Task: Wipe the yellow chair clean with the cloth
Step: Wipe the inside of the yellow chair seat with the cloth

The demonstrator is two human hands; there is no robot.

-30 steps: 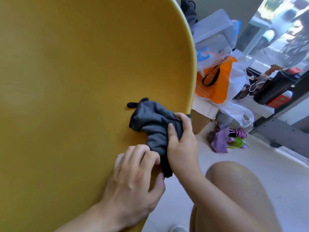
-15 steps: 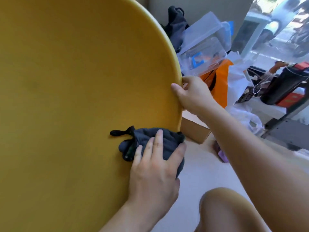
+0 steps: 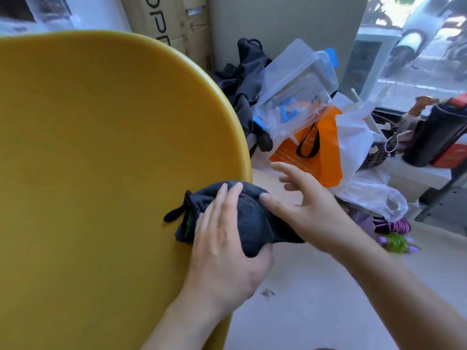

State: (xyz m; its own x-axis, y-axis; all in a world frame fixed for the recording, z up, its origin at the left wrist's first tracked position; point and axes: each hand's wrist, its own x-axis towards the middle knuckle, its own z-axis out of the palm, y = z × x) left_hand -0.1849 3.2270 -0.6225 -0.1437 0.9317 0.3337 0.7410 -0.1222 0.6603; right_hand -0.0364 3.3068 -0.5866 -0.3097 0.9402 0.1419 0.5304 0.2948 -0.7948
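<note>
Head view: your left hand [image 3: 222,251] lies flat, fingers straight, pressing the bunched dark grey cloth [image 3: 252,218] against the smooth yellow plastic chair [image 3: 101,152] at its right rim, while your right hand [image 3: 313,213] is spread wide, gripping nothing, thumb touching the cloth.

Just beyond the right hand [image 3: 310,210] an orange bag [image 3: 326,150] with a black loop handle is seen, and white plastic bags [image 3: 353,137] are heaped to the right of it. Above the bag, farther from the hand, clear plastic boxes [image 3: 298,82] with blue clips are stacked at a tilt. Dark clothing [image 3: 246,79] is piled to their left, and cardboard boxes [image 3: 177,24] are stood farther left. To the right of the hand, purple and green coils [image 3: 394,233] are laid on the pale floor [image 3: 316,304]. Far to the upper right, a black canister [image 3: 439,132] is set beside a red box [image 3: 452,154] and a dark woven basket [image 3: 376,154].
</note>
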